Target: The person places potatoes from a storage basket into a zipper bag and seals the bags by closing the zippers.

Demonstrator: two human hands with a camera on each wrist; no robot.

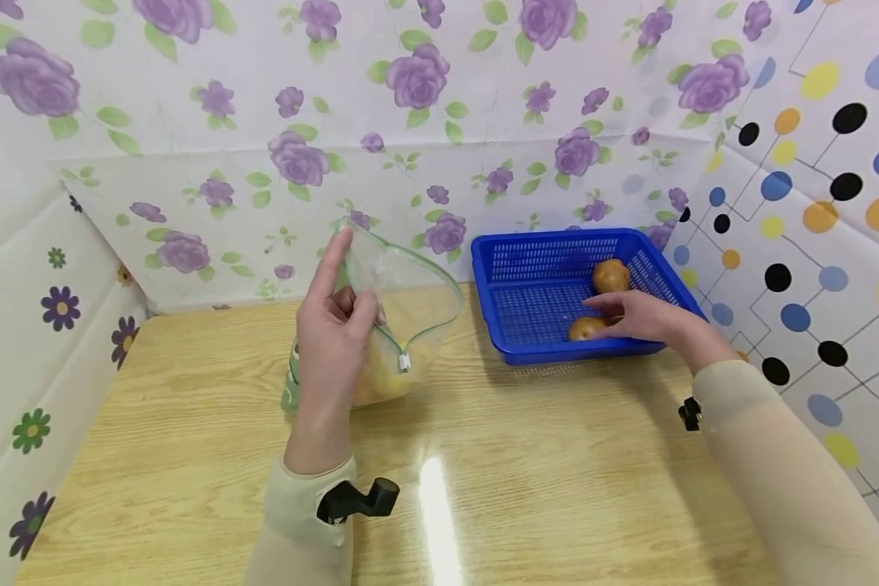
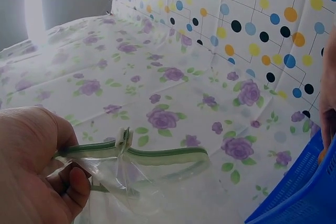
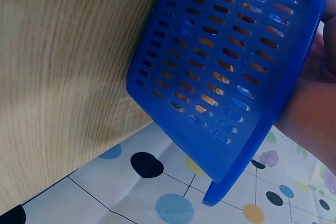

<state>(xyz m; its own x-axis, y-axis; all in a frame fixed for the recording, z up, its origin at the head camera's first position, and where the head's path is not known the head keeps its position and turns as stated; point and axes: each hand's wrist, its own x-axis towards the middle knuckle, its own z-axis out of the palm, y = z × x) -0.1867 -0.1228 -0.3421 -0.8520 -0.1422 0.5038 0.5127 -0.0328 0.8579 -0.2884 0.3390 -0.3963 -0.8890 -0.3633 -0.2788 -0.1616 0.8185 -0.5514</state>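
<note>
My left hand (image 1: 337, 334) grips the rim of a clear zip bag (image 1: 417, 285) with a green seal, index finger pointing up along its edge. A white slider (image 1: 404, 361) sits on the seal, and the bag's mouth gapes to the right. Yellowish contents (image 1: 388, 381) show through the lower part. Over the blue basket (image 1: 509, 355), my right hand (image 1: 640, 316) reaches in, its thumb overlapping a round brown pear (image 1: 586, 328) and its fingers spread above it. Another brown pear (image 1: 611, 276) lies behind that hand. In the right wrist view the basket wall (image 3: 210, 66) hides the fingers.
The basket stands at the back right of the wooden table (image 1: 498, 472), to the right of the bag. Flowered cloth (image 1: 381, 106) rises behind, and a dotted cloth (image 1: 813, 244) hangs along the right side.
</note>
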